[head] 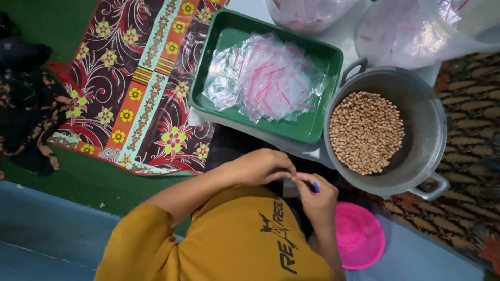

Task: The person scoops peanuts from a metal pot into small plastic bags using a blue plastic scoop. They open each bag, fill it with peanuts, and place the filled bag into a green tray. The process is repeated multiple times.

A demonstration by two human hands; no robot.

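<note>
Between both sets of fingertips, pinched shut, sits what seems a small clear bag with a blue bit, the left hand (263, 165) meeting the right hand (316, 195). Beyond the fingers lie the green tray (219, 36) and, nearer the right hand, the pot of peanuts (367, 132).

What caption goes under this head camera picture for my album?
Two hands meet in front of a green tray of small plastic bags and a metal pot of peanuts.
</note>
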